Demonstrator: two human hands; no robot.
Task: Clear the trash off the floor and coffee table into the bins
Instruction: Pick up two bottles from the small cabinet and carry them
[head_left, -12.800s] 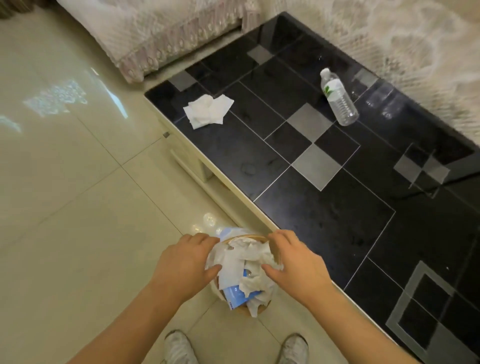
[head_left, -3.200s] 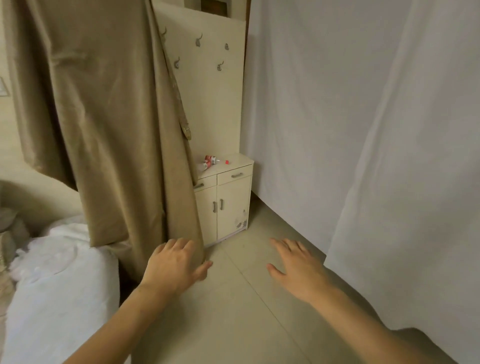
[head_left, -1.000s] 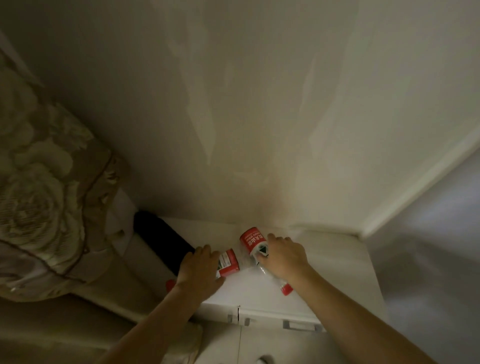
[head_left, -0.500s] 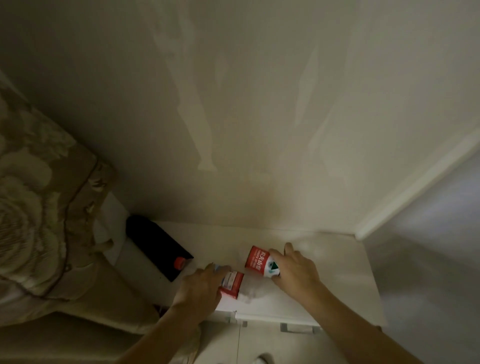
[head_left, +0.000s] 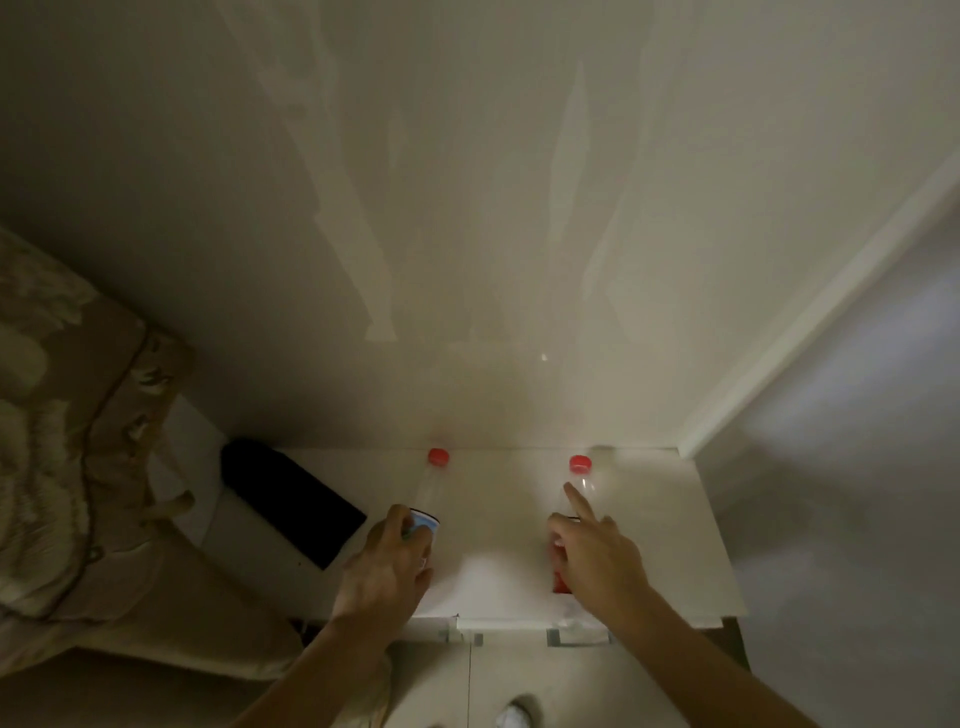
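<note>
Clear plastic, likely light and crushable: we are gripping left bottle (head_left: 427, 496) with left hand (head_left: 383, 569), right bottle (head_left: 575, 493) with right hand (head_left: 597, 564), mid-body, forefinger outstretched; both on cabinet top (head_left: 670, 545).

Two bottles (head_left: 429, 486) on cabinet (head_left: 670, 545), side by side

Two clear plastic bottles with red caps stand upright on the white cabinet top (head_left: 498, 525). The left bottle (head_left: 427, 493) and right bottle (head_left: 575, 499) are well apart, caps near the cabinet's back edge
</note>
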